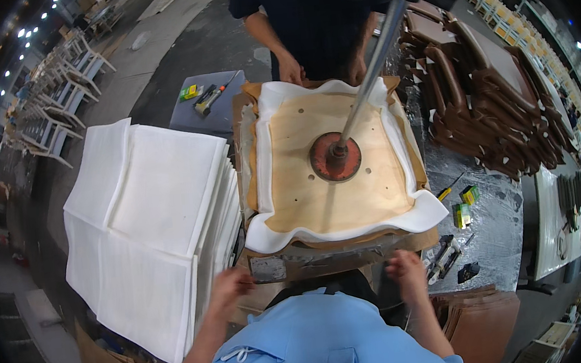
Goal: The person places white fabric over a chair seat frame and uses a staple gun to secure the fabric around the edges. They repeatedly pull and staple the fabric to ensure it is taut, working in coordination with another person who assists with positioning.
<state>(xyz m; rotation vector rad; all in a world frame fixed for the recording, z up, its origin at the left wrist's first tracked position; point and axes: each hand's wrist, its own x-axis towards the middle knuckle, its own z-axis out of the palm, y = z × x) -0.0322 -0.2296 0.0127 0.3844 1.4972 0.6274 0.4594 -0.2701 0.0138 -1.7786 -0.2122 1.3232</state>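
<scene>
A square plywood seat panel (287, 140) lies in front of me with white foam padding (267, 233) curling up around its edges. Brown covering material (254, 178) shows outside the foam. A slanted metal rod (377, 63) with a round red press foot (323, 156) bears down on the panel's middle. My left hand (232, 285) is just off the near left corner of the support, smeared by motion, its fingers partly curled. Off the near right corner, my right hand (406, 268) is closed, with nothing visible in it. Neither hand touches the panel.
Across the panel stands a person in dark clothes, hands (291, 69) at its far edge. White foam sheets (159, 186) are stacked left; brown padded seats (483, 88) pile up right. A staple gun (442, 258) and small boxes (462, 215) lie on the right table.
</scene>
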